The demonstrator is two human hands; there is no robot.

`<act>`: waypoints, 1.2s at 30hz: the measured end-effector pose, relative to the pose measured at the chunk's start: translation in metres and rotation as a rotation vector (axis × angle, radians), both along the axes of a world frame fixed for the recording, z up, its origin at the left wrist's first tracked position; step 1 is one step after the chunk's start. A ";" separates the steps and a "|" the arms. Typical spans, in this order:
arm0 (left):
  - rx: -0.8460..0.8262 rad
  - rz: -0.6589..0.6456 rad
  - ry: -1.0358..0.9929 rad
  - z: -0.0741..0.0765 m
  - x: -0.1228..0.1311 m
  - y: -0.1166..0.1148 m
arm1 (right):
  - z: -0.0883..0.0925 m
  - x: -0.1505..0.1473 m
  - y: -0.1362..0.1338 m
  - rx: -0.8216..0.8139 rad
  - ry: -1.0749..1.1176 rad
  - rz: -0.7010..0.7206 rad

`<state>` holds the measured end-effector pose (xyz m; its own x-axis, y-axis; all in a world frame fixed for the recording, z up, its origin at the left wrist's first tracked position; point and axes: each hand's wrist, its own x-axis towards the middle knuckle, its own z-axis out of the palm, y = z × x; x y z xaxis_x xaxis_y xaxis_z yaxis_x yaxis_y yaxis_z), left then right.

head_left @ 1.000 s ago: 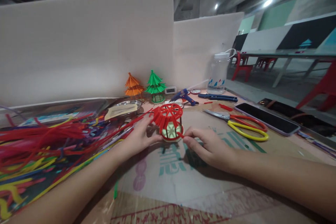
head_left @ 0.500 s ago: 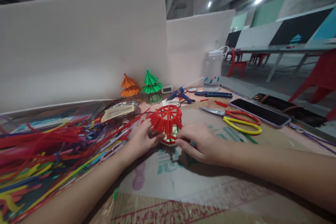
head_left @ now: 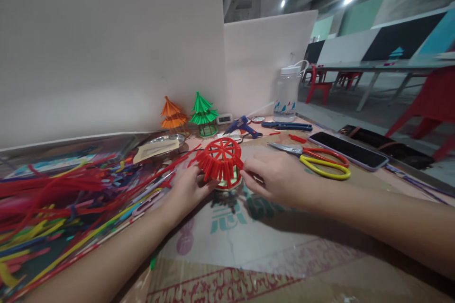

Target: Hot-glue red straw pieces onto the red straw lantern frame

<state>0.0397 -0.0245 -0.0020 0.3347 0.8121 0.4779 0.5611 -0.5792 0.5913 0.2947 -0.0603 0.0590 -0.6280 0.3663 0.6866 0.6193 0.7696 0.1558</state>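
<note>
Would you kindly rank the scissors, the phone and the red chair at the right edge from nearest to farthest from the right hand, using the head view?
1. Scissors: just beyond the right hand, to its right.
2. Phone: farther right, past the scissors.
3. Red chair: in the background, at the picture's right edge.

Head-worn view, facing forward, angled down

1. Left hand (head_left: 186, 188): bare, slim-fingered.
2. Right hand (head_left: 279, 177): bare, same slight build.
3. Left forearm (head_left: 117, 251): bare as far as visible, smooth in outline, tapering handward.
4. Right forearm (head_left: 373, 220): likewise bare, smooth in outline, broadening away from hand.
</note>
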 end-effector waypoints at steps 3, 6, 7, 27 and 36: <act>0.012 -0.030 0.004 0.003 0.001 -0.001 | 0.000 -0.001 0.000 -0.003 -0.020 -0.031; 0.023 0.002 0.030 0.002 0.000 0.000 | 0.000 -0.002 0.001 -0.010 -0.042 -0.049; 0.021 0.009 0.035 0.001 -0.001 0.001 | -0.001 -0.002 0.002 -0.008 -0.049 -0.053; 0.055 0.013 0.073 0.003 -0.002 -0.001 | 0.023 0.012 0.009 -0.185 -0.133 0.093; 0.084 0.009 0.107 0.006 -0.003 -0.002 | 0.021 0.010 0.012 -0.144 -0.127 0.227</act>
